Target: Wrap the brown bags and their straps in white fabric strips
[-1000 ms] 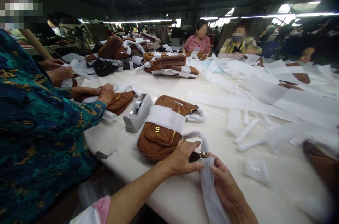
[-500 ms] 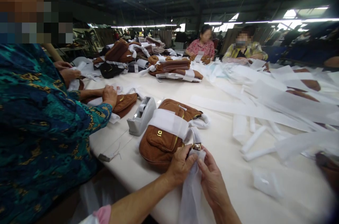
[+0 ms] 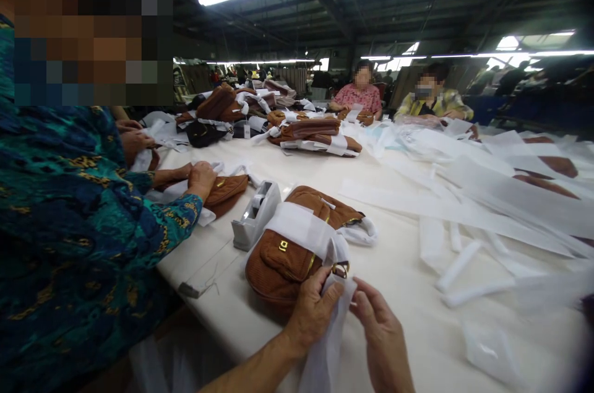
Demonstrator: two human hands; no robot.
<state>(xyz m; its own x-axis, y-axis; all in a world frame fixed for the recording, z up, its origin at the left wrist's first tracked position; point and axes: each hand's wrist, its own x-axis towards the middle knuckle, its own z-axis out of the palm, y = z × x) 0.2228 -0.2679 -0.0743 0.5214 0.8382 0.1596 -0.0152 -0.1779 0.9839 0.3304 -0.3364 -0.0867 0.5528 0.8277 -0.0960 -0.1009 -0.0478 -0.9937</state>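
A brown corduroy bag (image 3: 283,260) lies on the white table (image 3: 403,269), banded with white wrapping paper (image 3: 304,229). My left hand (image 3: 312,314) is closed on a strip of white paper (image 3: 327,343) that covers the bag's strap, just below a brass buckle (image 3: 340,270). My right hand (image 3: 380,334) pinches the same strip from the right side, fingers curled. The strip hangs down toward me between both hands.
A grey tape dispenser (image 3: 256,215) stands left of the bag. A person in a teal patterned top (image 3: 78,226) works at my left on another brown bag (image 3: 225,190). Stacked wrapped bags (image 3: 309,130) lie farther back, loose paper strips (image 3: 468,195) at right, two seated people (image 3: 394,96) beyond.
My hands with the paper-covered strap have drawn in closer to the bag and slightly left. The view has tilted up a little.
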